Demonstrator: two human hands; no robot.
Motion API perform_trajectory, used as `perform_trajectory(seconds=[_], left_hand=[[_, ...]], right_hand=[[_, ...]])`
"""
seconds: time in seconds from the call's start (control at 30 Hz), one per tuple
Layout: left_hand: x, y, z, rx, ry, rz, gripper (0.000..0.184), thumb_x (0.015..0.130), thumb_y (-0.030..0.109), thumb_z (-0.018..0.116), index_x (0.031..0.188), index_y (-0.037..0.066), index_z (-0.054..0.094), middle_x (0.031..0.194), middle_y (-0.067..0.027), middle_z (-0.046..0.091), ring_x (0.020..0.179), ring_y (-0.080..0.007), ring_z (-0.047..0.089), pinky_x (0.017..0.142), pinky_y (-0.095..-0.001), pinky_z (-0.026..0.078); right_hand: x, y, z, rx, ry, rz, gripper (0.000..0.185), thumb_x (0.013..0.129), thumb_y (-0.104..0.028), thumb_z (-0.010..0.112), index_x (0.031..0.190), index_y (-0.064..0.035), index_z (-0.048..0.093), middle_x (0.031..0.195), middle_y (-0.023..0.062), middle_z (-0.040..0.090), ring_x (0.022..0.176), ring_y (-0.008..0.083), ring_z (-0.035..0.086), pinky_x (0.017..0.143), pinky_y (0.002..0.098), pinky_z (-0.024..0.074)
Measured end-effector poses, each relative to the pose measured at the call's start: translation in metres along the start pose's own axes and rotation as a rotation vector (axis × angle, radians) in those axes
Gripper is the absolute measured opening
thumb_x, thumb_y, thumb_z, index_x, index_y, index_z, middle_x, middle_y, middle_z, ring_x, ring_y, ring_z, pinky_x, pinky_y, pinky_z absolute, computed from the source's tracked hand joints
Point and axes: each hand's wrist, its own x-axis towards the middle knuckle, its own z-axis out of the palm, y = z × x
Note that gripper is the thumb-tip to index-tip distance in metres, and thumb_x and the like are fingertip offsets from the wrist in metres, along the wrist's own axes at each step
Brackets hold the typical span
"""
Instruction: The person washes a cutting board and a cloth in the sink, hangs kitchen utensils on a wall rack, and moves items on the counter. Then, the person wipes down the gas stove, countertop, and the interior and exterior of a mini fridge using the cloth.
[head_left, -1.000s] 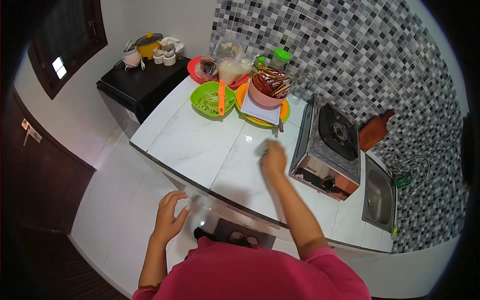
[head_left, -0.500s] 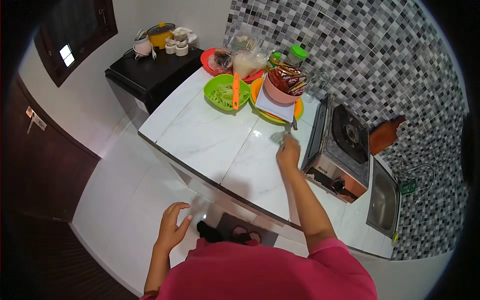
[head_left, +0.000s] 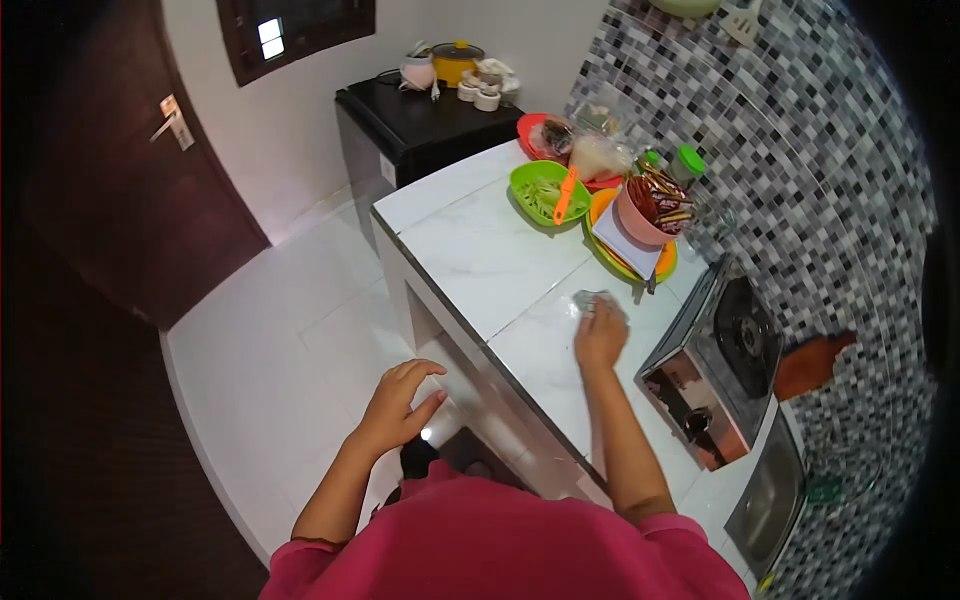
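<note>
My right hand point(head_left: 602, 338) rests on the white tiled counter point(head_left: 470, 265), its fingers pressed down on a small crumpled pale-green cloth point(head_left: 584, 299). Part of the cloth is hidden under the fingers. In front of the counter edge, my left hand point(head_left: 400, 405) hangs in the air with thumb and fingers apart, holding nothing. Beyond the right hand stand plates point(head_left: 604, 255) stacked under a white tray point(head_left: 622, 240) and a pink bowl point(head_left: 634, 222) of sachets. A green bowl point(head_left: 522, 190) of sliced vegetable has an orange-handled peeler or knife point(head_left: 566, 196) across it.
To the right sit a gas stove point(head_left: 690, 390), a sink point(head_left: 765, 500) and a wooden cutting board point(head_left: 815, 365) against the mosaic wall. Bagged food on a red plate point(head_left: 530, 128) and a green-lidded jar point(head_left: 690, 165) stand at the back. A black fridge point(head_left: 420, 130) is beyond.
The camera view has turned left, shifting the counter rightward. My right hand has drawn the cloth slightly nearer to me along the counter. My left hand stays open.
</note>
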Motion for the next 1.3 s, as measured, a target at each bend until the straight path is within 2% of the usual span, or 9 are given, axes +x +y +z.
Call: perform_trajectory(seconds=[0.13,0.2,0.3,0.37,0.43,0.6,0.77,1.03,1.3], left_hand=[[-0.029,0.028,0.036,-0.047,0.023,-0.062,0.027,0.082,0.016,0.062,0.106,0.004,0.056,0.104,-0.0132,0.059,0.101,-0.0314,0.055,0.088,-0.0384,0.041],[-0.042,0.045,0.056,-0.053,-0.001,-0.067,0.026,0.081,0.013,0.062,0.105,0.004,0.056,0.104,-0.0128,0.059,0.1,-0.0304,0.055,0.088,-0.0378,0.042],[-0.062,0.066,0.079,-0.052,0.0,-0.085,0.026,0.082,0.013,0.061,0.105,0.003,0.056,0.103,-0.0133,0.059,0.099,-0.0305,0.055,0.086,-0.0375,0.043],[-0.075,0.078,0.088,-0.057,0.018,-0.107,0.026,0.082,0.014,0.06,0.105,0.003,0.056,0.102,-0.0135,0.059,0.098,-0.0304,0.056,0.085,-0.0372,0.043],[-0.09,0.083,0.092,-0.063,0.05,-0.132,0.026,0.082,0.015,0.06,0.105,0.003,0.056,0.102,-0.0138,0.059,0.098,-0.0303,0.056,0.085,-0.0368,0.043],[-0.124,0.084,0.099,-0.046,0.123,-0.233,0.026,0.084,0.016,0.06,0.105,0.001,0.056,0.102,-0.0144,0.06,0.099,-0.0286,0.057,0.087,-0.0353,0.044],[-0.127,0.081,0.098,-0.035,0.168,-0.277,0.025,0.084,0.015,0.06,0.105,0.001,0.056,0.102,-0.0142,0.06,0.1,-0.028,0.057,0.087,-0.0352,0.044],[-0.125,0.067,0.085,0.006,0.28,-0.254,0.024,0.082,0.014,0.061,0.102,0.002,0.057,0.099,-0.0148,0.061,0.096,-0.0321,0.057,0.084,-0.0381,0.044],[-0.178,0.034,0.053,-0.008,0.413,-0.439,0.023,0.081,0.012,0.061,0.101,0.001,0.057,0.098,-0.0156,0.061,0.094,-0.0324,0.058,0.083,-0.0368,0.044]], right_hand=[[-0.029,-0.062,-0.003,0.341,-0.144,-0.373,0.033,0.073,-0.002,0.057,0.106,-0.0002,0.061,0.109,0.0196,0.06,0.105,0.0339,0.054,0.087,0.0443,0.0402],[-0.052,-0.088,-0.034,0.503,-0.245,-0.462,0.032,0.068,0.003,0.054,0.098,-0.005,0.064,0.102,0.0144,0.063,0.094,0.0313,0.057,0.077,0.0431,0.0444],[-0.081,-0.077,-0.075,0.631,-0.343,-0.6,0.04,0.064,0.006,0.053,0.1,-0.0094,0.064,0.102,0.0128,0.062,0.092,0.0322,0.056,0.076,0.0437,0.0438],[-0.092,-0.051,-0.096,0.767,-0.564,-0.525,0.042,0.067,0.004,0.055,0.105,-0.0114,0.063,0.107,0.0133,0.061,0.1,0.0329,0.054,0.082,0.0421,0.0434],[-0.107,-0.013,-0.121,0.829,-0.501,-0.348,0.039,0.071,0.001,0.059,0.109,-0.0107,0.062,0.114,0.0162,0.058,0.108,0.034,0.05,0.089,0.0387,0.042],[-0.122,0.05,-0.203,0.559,-0.513,-0.352,0.044,0.076,-0.012,0.063,0.119,-0.0156,0.058,0.131,0.0197,0.045,0.121,0.0378,0.041,0.101,0.0485,0.0309],[-0.16,0.071,-0.19,0.207,-0.581,-0.498,0.048,0.077,-0.02,0.064,0.125,-0.0198,0.055,0.138,0.0215,0.036,0.126,0.0423,0.032,0.1,0.06,0.024],[-0.142,-0.004,-0.133,0.132,-0.493,-0.69,0.048,0.076,-0.005,0.059,0.121,-0.0196,0.057,0.134,0.0203,0.04,0.121,0.0428,0.037,0.098,0.0554,0.0302],[-0.083,-0.105,-0.029,-0.008,-0.388,-0.847,0.049,0.081,-0.01,0.054,0.128,-0.0218,0.05,0.14,0.0176,0.035,0.126,0.0393,0.033,0.098,0.0596,0.0303]])
